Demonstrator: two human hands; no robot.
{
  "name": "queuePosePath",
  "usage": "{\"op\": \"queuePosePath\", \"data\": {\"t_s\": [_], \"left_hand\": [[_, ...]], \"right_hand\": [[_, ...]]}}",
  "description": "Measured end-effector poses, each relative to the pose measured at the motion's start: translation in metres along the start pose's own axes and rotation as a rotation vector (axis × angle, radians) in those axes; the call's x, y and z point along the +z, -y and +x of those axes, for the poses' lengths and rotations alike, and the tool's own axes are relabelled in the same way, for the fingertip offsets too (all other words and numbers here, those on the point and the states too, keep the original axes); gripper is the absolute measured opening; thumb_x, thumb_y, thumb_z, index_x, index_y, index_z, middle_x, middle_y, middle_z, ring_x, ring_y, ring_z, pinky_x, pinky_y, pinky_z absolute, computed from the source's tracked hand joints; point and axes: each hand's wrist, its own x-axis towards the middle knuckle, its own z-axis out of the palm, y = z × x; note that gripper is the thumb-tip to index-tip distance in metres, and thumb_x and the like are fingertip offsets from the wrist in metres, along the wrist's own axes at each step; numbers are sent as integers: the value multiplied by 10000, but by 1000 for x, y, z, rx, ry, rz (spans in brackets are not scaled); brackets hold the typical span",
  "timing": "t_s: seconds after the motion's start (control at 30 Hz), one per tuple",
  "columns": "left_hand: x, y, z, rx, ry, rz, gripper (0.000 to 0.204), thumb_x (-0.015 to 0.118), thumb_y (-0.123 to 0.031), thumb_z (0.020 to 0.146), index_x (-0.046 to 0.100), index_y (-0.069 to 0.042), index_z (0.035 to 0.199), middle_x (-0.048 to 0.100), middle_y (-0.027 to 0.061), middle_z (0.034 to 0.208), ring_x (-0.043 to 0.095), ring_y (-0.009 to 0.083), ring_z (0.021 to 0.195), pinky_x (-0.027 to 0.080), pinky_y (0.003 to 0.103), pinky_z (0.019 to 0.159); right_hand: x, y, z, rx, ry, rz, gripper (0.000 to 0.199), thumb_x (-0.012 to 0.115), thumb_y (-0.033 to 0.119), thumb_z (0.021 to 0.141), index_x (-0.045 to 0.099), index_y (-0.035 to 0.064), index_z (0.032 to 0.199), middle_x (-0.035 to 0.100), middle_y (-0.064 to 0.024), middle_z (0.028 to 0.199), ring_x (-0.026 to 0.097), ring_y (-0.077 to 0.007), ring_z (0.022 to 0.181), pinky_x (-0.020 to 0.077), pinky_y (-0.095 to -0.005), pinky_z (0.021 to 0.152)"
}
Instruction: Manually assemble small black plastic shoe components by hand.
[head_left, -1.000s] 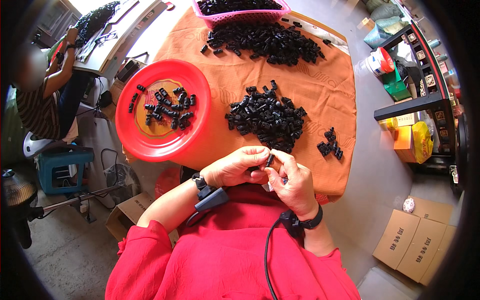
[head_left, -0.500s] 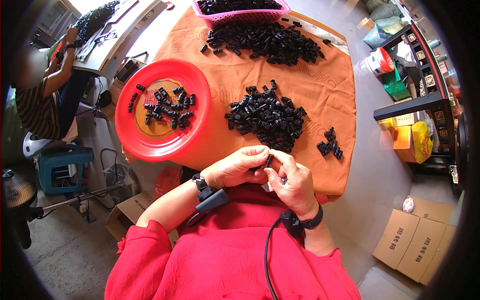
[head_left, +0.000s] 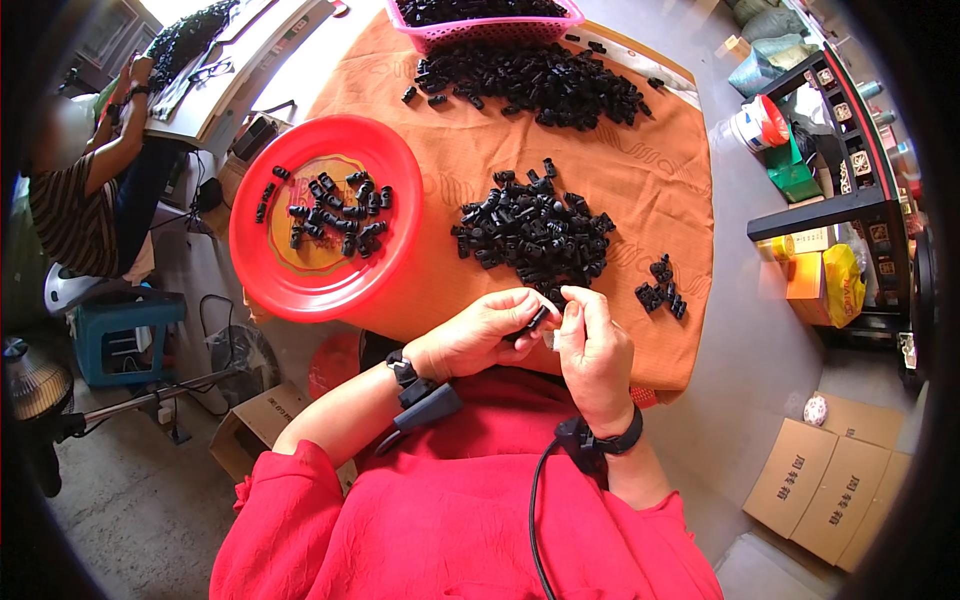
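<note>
My left hand (head_left: 490, 325) is closed on a small black cylindrical plastic part (head_left: 536, 318), held just beyond the near edge of the table. Beside it, my right hand (head_left: 596, 345) has thumb and forefinger pinched together, a little apart from that part. Whatever sits in the right fingers is too small to make out; something whitish shows between the two hands. A heap of black plastic parts (head_left: 535, 228) lies right beyond my hands. To the left, a red round tray (head_left: 400, 225) bears several finished-looking black pieces (head_left: 335, 215). A small cluster of black parts (head_left: 660, 290) lies at the right.
An orange cloth (head_left: 650, 160) covers the table. Farther back are a larger black heap (head_left: 540, 85) and a pink basket (head_left: 480, 32) full of similar parts. Another person (head_left: 85, 200) works at a table on the left. Cardboard boxes (head_left: 820, 490) stand at the right.
My right hand has drawn slightly right, away from the black part, and its fingers have risen. My left hand keeps hold of the part, which now shows more clearly.
</note>
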Motion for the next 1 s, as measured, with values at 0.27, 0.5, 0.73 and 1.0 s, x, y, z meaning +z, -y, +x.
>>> {"op": "queuePosePath", "data": {"t_s": [0.27,0.5,0.73,1.0], "left_hand": [[0,8,-1,53,-52,56,269,542,-351,1010,589,-96,1085,506,-40,861,421,48,713,325,184,567],[5,11,-1,80,-114,101,235,516,-321,1027,557,-107,1117,504,-37,872,424,52,703,333,194,586],[3,14,-2,94,-109,101,214,506,-303,1033,548,-112,1118,508,-31,890,432,59,702,336,200,586],[6,11,-4,69,-118,117,146,460,-274,1055,511,-138,1040,475,-48,891,431,33,741,373,178,612]], "right_hand": [[6,-1,3,-76,-53,-114,183,613,69,898,610,62,1081,633,-125,654,634,-311,597,490,-421,548],[11,-1,5,-63,-75,-109,194,616,63,894,606,58,1087,639,-136,658,642,-322,610,498,-427,559],[13,-2,6,-58,-79,-116,200,617,67,894,603,58,1093,647,-146,673,647,-331,623,502,-435,567],[12,1,6,-29,-65,-112,189,611,75,900,602,62,1088,648,-150,676,651,-337,632,504,-439,568]]}}
